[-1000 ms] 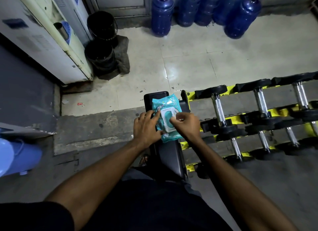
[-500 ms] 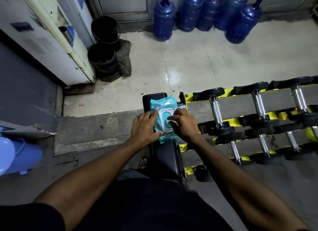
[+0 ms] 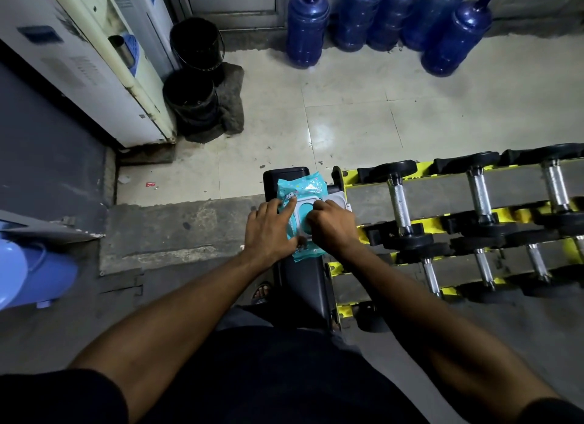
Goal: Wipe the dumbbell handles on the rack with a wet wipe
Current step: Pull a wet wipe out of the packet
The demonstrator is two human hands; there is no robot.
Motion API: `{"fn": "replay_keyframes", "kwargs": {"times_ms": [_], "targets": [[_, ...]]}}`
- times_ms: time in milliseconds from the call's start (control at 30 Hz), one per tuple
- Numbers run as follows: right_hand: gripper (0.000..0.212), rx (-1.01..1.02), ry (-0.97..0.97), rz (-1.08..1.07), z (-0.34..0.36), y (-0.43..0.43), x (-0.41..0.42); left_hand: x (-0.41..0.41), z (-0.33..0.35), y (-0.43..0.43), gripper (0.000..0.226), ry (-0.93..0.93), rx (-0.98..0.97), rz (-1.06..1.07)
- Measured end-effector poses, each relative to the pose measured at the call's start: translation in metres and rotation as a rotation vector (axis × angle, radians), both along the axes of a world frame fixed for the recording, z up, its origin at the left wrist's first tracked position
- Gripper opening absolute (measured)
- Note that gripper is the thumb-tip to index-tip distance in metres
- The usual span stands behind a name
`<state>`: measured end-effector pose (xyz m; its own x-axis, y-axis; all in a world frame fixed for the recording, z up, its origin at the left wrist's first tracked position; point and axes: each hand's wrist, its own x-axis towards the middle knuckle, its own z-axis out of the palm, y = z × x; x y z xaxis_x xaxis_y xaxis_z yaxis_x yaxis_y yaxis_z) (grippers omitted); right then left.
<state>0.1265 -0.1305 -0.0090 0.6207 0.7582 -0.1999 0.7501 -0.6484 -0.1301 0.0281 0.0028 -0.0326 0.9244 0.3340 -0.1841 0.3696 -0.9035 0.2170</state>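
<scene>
Wipe pack [image 3: 311, 186] sat at the bench's [image 3: 303, 284] far end, lid [image 3: 337, 199] flipped open toward the rack [image 3: 350, 173] just beside. Left hand [image 3: 268, 231] pressed it flat, fingers straight. Right hand [image 3: 331, 227] curled into the opening, grip hidden. Dumbbells [image 3: 398, 202] lay to the right, open tiled floor [image 3: 347, 123] ahead.

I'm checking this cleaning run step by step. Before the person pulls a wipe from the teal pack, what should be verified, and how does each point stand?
1. Teal plastic wet-wipe pack steadied on the black padded bench: ok, left hand presses it.
2. White flip lid open: ok, swung right.
3. Wipe pinched by right hand: cannot tell, curled fingers hide the opening.
4. Chrome dumbbell handles on the yellow rack uncovered: ok.
5. Wipe out of pack: not ok, none seen.
</scene>
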Motion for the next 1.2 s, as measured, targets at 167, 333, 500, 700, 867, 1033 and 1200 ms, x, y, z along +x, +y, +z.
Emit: {"fn": "replay_keyframes", "kwargs": {"times_ms": [167,333,500,700,867,1033,1200], "targets": [[0.037,-0.074,0.025,0.085,-0.003,0.001,0.003,0.0,0.0,0.0,0.098,0.0,0.023,-0.004],[0.031,-0.033,0.042,0.099,-0.008,0.0,0.006,-0.001,0.005,-0.003,0.098,0.01,0.075,-0.028],[0.028,0.064,0.11,0.067,-0.01,-0.005,0.006,0.001,0.006,-0.007,0.096,0.028,0.077,-0.028],[0.014,0.228,0.198,-0.038,-0.012,-0.014,0.004,0.003,0.006,-0.006,0.099,0.025,0.08,-0.015],[0.025,0.275,0.251,-0.056,-0.008,-0.022,0.007,0.003,0.007,-0.006,0.099,0.023,0.067,-0.023],[0.016,0.24,0.202,-0.076,-0.003,-0.017,0.006,0.003,0.009,-0.007,0.099,0.03,0.064,-0.027],[0.002,0.347,0.249,-0.128,-0.006,-0.019,0.001,0.004,0.01,-0.005,0.1,0.029,0.067,-0.016]]}}
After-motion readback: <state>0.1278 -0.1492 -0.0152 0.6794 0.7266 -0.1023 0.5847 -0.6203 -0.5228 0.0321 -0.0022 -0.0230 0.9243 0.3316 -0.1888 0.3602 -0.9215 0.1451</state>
